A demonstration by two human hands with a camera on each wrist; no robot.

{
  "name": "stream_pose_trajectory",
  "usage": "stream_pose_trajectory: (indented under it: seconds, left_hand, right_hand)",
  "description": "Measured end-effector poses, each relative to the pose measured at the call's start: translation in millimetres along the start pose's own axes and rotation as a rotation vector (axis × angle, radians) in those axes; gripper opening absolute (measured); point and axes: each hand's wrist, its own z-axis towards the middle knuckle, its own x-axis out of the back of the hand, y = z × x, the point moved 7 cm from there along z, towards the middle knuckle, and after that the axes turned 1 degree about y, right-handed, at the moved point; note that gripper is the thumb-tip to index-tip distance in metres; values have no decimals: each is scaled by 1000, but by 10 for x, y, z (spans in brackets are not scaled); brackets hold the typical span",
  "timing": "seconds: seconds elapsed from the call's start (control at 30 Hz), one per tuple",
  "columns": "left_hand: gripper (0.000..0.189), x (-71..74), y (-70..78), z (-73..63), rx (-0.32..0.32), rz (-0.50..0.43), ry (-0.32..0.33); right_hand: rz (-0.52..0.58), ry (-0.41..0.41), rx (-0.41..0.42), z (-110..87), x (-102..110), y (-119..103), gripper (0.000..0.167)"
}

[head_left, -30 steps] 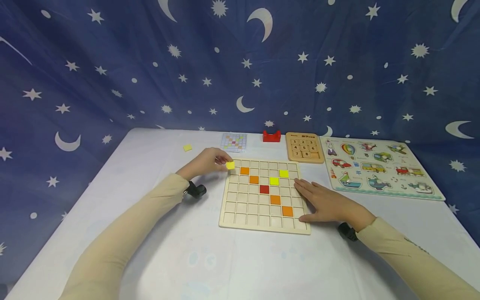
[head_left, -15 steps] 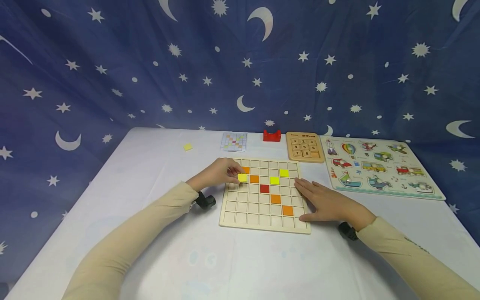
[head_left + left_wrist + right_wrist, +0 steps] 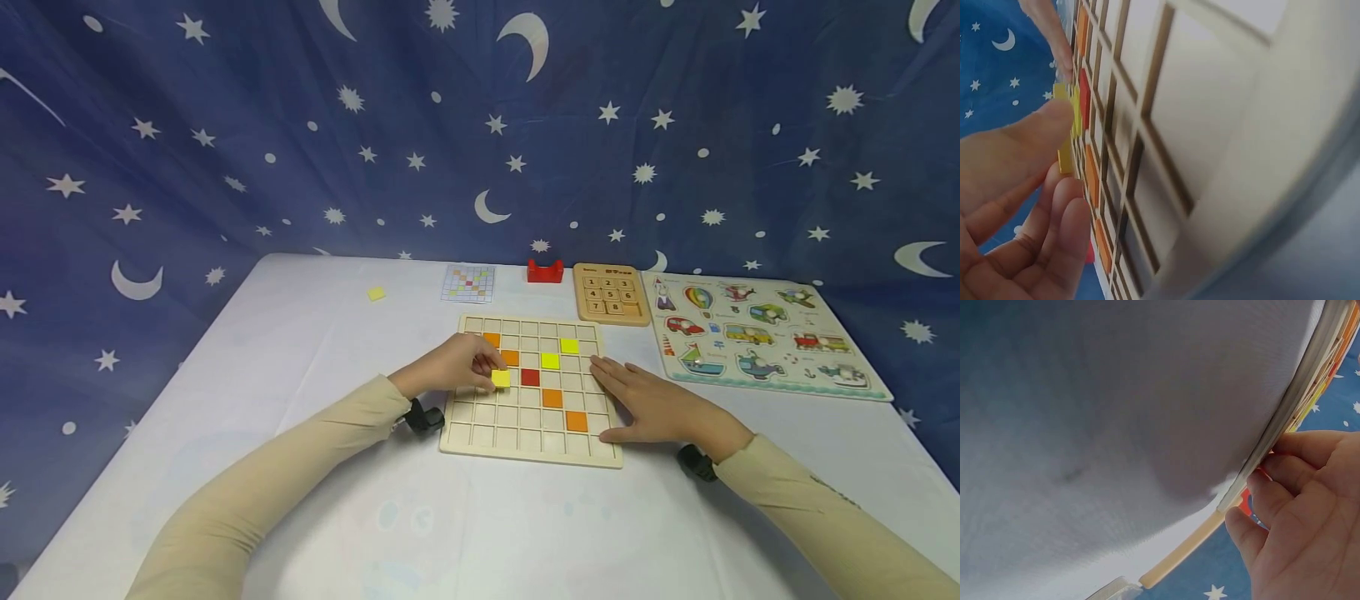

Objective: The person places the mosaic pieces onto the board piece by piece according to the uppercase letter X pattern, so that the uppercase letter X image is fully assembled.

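Note:
My left hand [image 3: 459,363] pinches a small yellow square tile [image 3: 501,379] between thumb and fingers, over the left part of a wooden grid board [image 3: 517,444]. In the left wrist view that tile [image 3: 1064,161] stands on edge close to the grid, the thumb against its face. A red tile [image 3: 530,377] lies in the middle of the board, just right of the held one. Several orange tiles [image 3: 552,398] and two bright yellow tiles [image 3: 551,361] lie in other cells. My right hand [image 3: 648,406] rests on the board's right edge, fingers extended; its wrist view shows fingertips along the rim [image 3: 1285,403].
A loose yellow tile [image 3: 377,293] lies on the white table at the back left. Behind the board are a coloured pattern card [image 3: 468,284], a red holder [image 3: 545,272] and a wooden number puzzle [image 3: 611,315]. A vehicle picture puzzle [image 3: 772,362] lies at the right.
My left hand has carried the yellow tile from the board's upper left corner toward the right and nearer to me, beside the red tile. The right hand has stayed in place.

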Motion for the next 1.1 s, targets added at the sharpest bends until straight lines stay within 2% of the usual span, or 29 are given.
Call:
stream_pose_trajectory:
  seconds: [0.43, 0.5, 0.7, 1.1]
  left_hand:
    - [23, -109, 84, -2, -11, 5, -63]
    - [24, -134, 69, 12, 6, 2, -71]
    - [24, -176, 49, 43, 8, 28, -68]
    - [23, -166, 67, 36, 2, 33, -63]
  right_hand:
    - [4, 2, -1, 1, -12, 13, 101]
    - [3, 2, -1, 2, -12, 15, 101]
    - [2, 1, -4, 4, -9, 15, 102]
    - [0, -4, -11, 2, -17, 19, 103]
